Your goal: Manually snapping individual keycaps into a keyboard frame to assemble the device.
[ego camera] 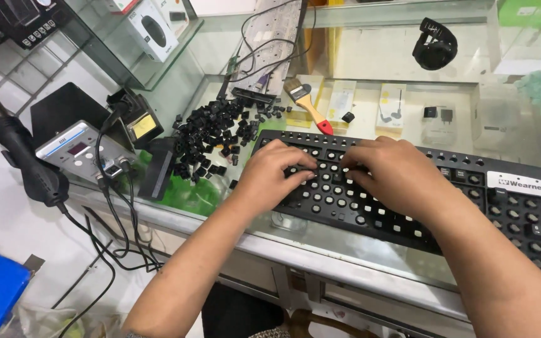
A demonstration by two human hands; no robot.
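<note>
Resting at far left, a black hot-air gun [23, 159] hangs beside a grey rework station [76, 145] with trailing black cables. Next, a loose heap of small black plastic keycaps [211, 136] lies on the glass worktop [320, 241], with a wooden-handled, red-tipped brush [307, 103] behind it. Left hand [270, 175] and right hand [392, 178] lie palm-down on a black keyboard [502, 200] stripped of most caps, its round white-centred switch posts exposed. Each grip is loosely curled, fingertips pressing the key field; whether either pinches a cap cannot be told. Boxed goods show beneath the glass; white tiles cover the floor at left.
</note>
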